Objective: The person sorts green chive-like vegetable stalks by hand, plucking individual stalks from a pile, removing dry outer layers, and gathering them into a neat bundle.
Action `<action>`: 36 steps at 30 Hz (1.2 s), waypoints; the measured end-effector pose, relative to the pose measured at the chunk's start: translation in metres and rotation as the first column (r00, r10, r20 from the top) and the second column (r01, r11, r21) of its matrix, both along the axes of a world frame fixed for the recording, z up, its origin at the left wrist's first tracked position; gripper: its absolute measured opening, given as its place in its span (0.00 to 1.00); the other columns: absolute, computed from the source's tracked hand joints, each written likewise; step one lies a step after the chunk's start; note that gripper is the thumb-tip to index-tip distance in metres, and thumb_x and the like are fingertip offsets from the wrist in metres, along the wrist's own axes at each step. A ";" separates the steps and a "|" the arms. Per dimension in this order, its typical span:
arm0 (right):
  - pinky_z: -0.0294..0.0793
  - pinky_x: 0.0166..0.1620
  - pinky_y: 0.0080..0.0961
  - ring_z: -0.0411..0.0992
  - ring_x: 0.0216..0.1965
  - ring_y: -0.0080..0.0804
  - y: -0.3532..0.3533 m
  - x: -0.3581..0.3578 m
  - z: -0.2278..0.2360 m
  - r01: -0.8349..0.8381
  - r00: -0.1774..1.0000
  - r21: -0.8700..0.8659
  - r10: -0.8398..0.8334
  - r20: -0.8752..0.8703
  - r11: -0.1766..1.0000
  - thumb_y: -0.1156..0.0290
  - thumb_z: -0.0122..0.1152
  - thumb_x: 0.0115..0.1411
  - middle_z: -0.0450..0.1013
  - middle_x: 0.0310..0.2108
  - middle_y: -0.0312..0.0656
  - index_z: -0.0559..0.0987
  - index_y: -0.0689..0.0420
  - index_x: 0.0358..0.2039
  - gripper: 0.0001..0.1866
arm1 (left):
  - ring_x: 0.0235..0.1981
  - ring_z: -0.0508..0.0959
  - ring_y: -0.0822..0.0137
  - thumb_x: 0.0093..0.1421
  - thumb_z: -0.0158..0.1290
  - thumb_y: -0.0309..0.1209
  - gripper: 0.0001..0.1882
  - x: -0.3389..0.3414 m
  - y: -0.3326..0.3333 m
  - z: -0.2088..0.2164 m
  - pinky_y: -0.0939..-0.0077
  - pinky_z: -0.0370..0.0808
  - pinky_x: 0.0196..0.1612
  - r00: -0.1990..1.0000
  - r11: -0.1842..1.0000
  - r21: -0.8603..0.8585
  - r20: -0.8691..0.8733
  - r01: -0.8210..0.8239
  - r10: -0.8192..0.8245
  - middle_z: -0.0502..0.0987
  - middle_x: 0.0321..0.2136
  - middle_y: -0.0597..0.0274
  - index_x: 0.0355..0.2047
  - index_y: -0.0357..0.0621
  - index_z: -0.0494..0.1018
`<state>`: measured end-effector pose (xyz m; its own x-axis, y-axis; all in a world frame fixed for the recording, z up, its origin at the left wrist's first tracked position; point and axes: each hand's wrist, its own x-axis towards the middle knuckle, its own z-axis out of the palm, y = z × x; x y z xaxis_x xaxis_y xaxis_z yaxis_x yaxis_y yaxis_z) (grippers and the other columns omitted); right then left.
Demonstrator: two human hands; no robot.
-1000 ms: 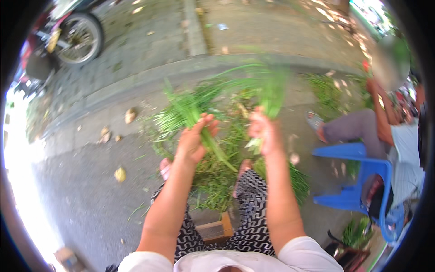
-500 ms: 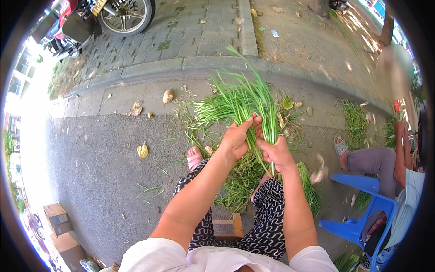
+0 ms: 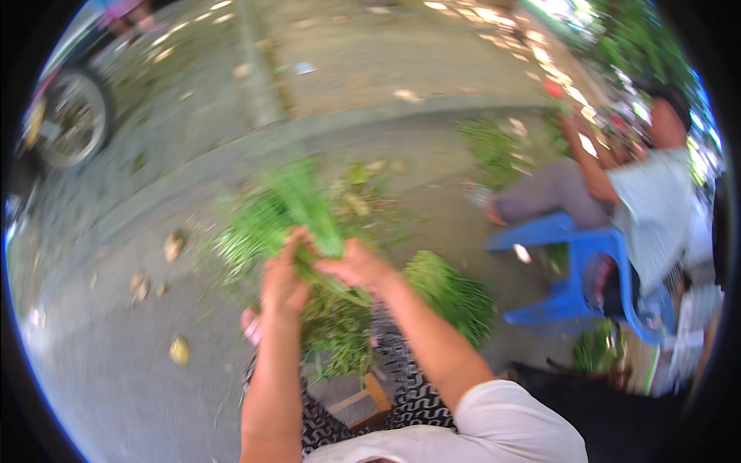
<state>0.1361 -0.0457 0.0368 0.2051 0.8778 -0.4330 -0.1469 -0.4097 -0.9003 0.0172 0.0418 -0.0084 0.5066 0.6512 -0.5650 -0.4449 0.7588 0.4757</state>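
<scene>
Both hands, left hand and right hand, stay clenched on one bunch of greens, now swung left and lower than a moment ago, above the green heap on the pavement. Nearby, another person sits on a blue chair.

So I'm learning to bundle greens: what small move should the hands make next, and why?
Probably even up the stalks. Both hands, left hand and right hand, grip one bunch of greens close together, and its leaves fan out unevenly above the fists. A pile of greens lies below on the pavement. The picture is blurred, so the grip's detail is unclear.
</scene>
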 end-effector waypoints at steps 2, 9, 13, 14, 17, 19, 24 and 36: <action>0.54 0.14 0.13 0.57 0.10 0.14 0.000 0.004 0.000 0.006 0.997 0.053 -0.002 -0.080 0.999 0.67 0.62 0.48 0.63 0.11 0.29 0.77 0.55 0.32 0.10 | 0.40 0.72 0.66 0.59 0.46 0.26 0.13 -0.006 -0.001 -0.001 0.73 0.71 0.44 0.997 0.997 0.042 0.048 0.057 -0.059 0.72 0.40 0.57 0.45 0.39 0.67; 0.57 0.15 0.13 0.60 0.15 0.12 -0.015 0.006 -0.005 0.165 0.967 0.113 -0.139 -0.214 0.980 0.70 0.59 0.50 0.65 0.16 0.30 0.74 0.54 0.41 0.16 | 0.42 0.72 0.66 0.61 0.43 0.26 0.14 0.010 -0.019 0.000 0.72 0.69 0.47 0.988 0.979 0.138 -0.073 0.148 -0.139 0.71 0.42 0.57 0.48 0.37 0.64; 0.56 0.13 0.12 0.60 0.15 0.13 -0.027 0.016 -0.011 0.420 0.871 0.187 -0.337 -0.358 0.888 0.66 0.59 0.52 0.64 0.17 0.31 0.72 0.55 0.30 0.09 | 0.40 0.71 0.69 0.62 0.43 0.28 0.15 0.009 -0.022 0.000 0.75 0.70 0.44 0.991 0.991 0.079 -0.079 0.112 -0.106 0.71 0.43 0.60 0.49 0.39 0.63; 0.56 0.14 0.12 0.61 0.16 0.13 -0.027 0.024 -0.010 0.514 0.812 0.204 -0.396 -0.428 0.833 0.64 0.60 0.52 0.64 0.18 0.31 0.71 0.55 0.28 0.10 | 0.39 0.71 0.70 0.62 0.43 0.29 0.16 0.007 -0.019 0.000 0.76 0.71 0.43 0.992 0.994 0.053 -0.087 0.099 -0.094 0.71 0.44 0.61 0.50 0.41 0.62; 0.65 0.20 0.17 0.66 0.20 0.19 -0.028 0.041 -0.009 0.620 0.735 0.236 -0.450 -0.506 0.748 0.61 0.57 0.55 0.67 0.20 0.33 0.69 0.53 0.27 0.11 | 0.36 0.71 0.74 0.63 0.42 0.32 0.17 0.002 -0.012 -0.001 0.81 0.71 0.38 0.992 0.997 0.016 -0.100 0.075 -0.073 0.71 0.44 0.66 0.52 0.44 0.61; 0.71 0.26 0.19 0.68 0.23 0.21 -0.035 0.043 -0.020 0.521 0.813 0.240 -0.391 -0.431 0.819 0.58 0.57 0.54 0.67 0.21 0.34 0.69 0.54 0.26 0.13 | 0.36 0.71 0.74 0.63 0.42 0.32 0.18 0.004 -0.017 0.009 0.81 0.71 0.38 0.993 0.996 0.001 -0.082 0.086 -0.086 0.71 0.44 0.67 0.52 0.44 0.61; 0.65 0.19 0.16 0.64 0.16 0.20 -0.021 0.014 -0.023 0.314 0.887 0.214 -0.205 -0.414 0.925 0.65 0.57 0.53 0.65 0.18 0.34 0.69 0.57 0.29 0.10 | 0.34 0.70 0.74 0.63 0.42 0.33 0.17 0.008 -0.024 0.019 0.78 0.70 0.41 0.970 0.978 0.081 -0.162 0.194 -0.179 0.71 0.43 0.66 0.51 0.45 0.64; 0.67 0.27 0.20 0.67 0.22 0.21 -0.014 0.009 -0.011 0.294 0.940 0.349 -0.336 0.065 0.890 0.71 0.62 0.43 0.74 0.23 0.37 0.74 0.60 0.41 0.21 | 0.23 0.65 0.82 0.61 0.45 0.34 0.12 0.030 -0.024 0.041 0.86 0.57 0.19 0.920 0.912 0.304 -0.358 0.274 -0.158 0.74 0.34 0.69 0.43 0.42 0.67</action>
<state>0.1449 -0.0594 0.0254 0.5262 0.8461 -0.0847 -0.1012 -0.0366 -0.9942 0.0475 0.0174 0.0328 0.4878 0.7277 -0.4822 -0.0689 0.5827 0.8098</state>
